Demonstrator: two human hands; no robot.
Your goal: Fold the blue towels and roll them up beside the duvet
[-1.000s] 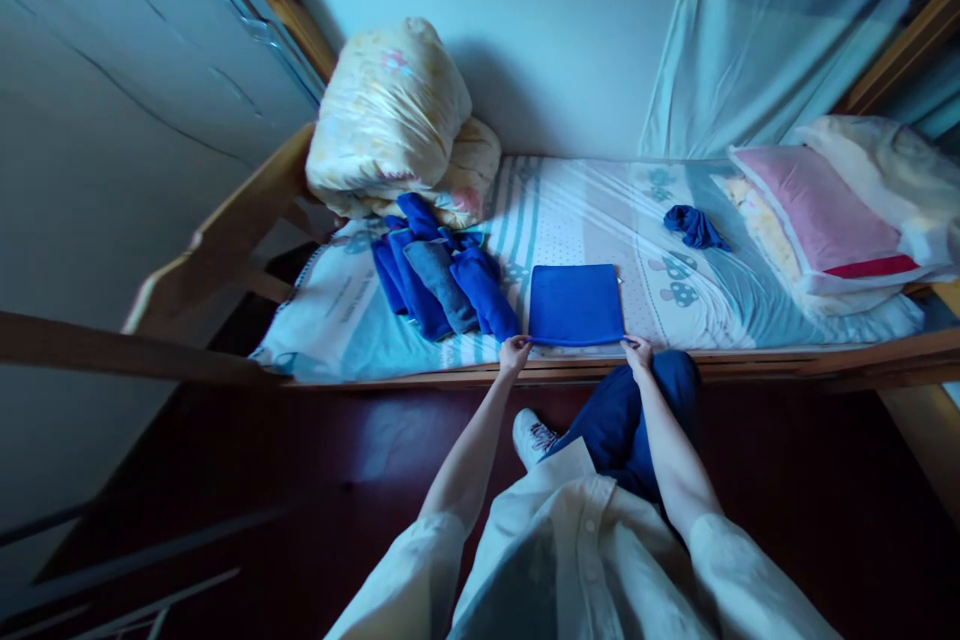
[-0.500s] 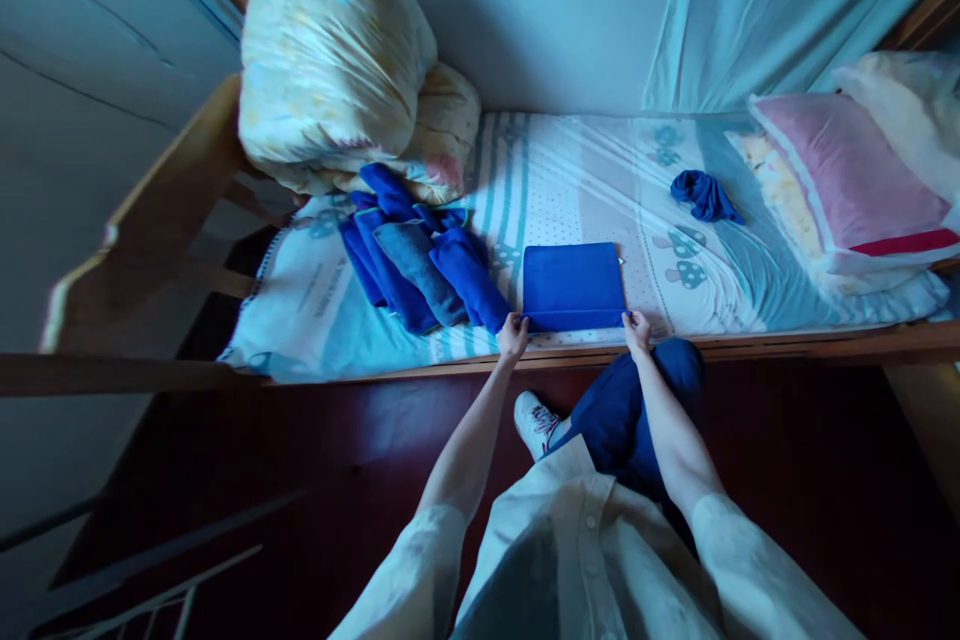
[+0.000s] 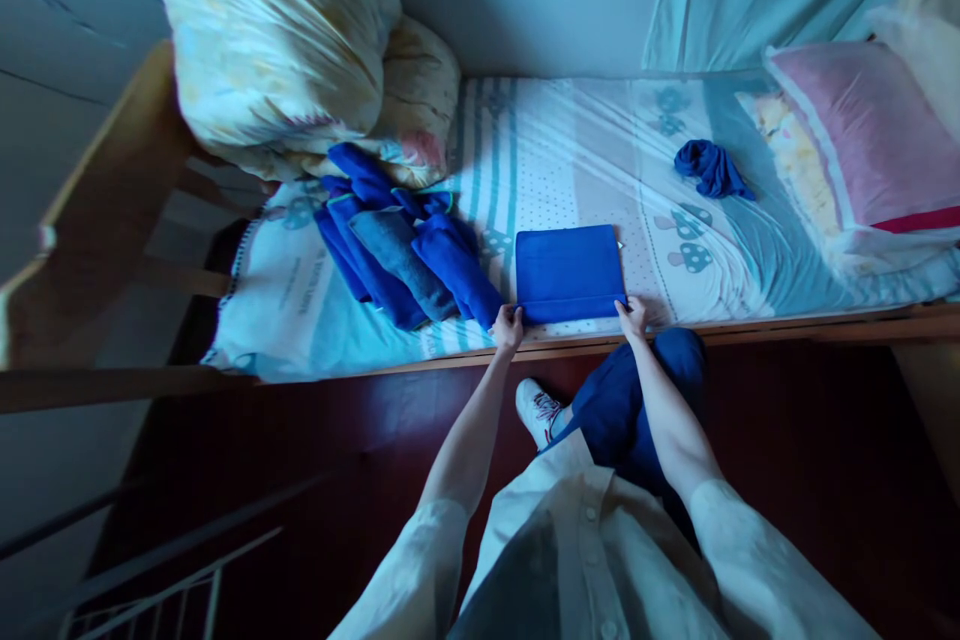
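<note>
A blue towel (image 3: 568,265) lies flat on the bed near its front edge, with a narrow strip folded over along the near side and a small white tag at its right edge. My left hand (image 3: 508,327) pinches the strip's left end. At the opposite end, the fingers of my right hand (image 3: 632,316) are closed on the near right corner. Just left of my left hand is a pile of rolled blue towels (image 3: 457,265), among them a greyer rolled towel (image 3: 403,260).
A crumpled dark blue cloth (image 3: 711,170) rests farther right on the patterned bed sheet (image 3: 547,140). Bulky yellow bedding (image 3: 277,40) is stacked at the left, by the wooden bed end (image 3: 97,190). A pink pillow (image 3: 870,130) lies at the right.
The view has shifted slightly, and the bedding at left looks nearer. Both hands keep hold of the towel's near corners; the folded strip appears a little deeper.
</note>
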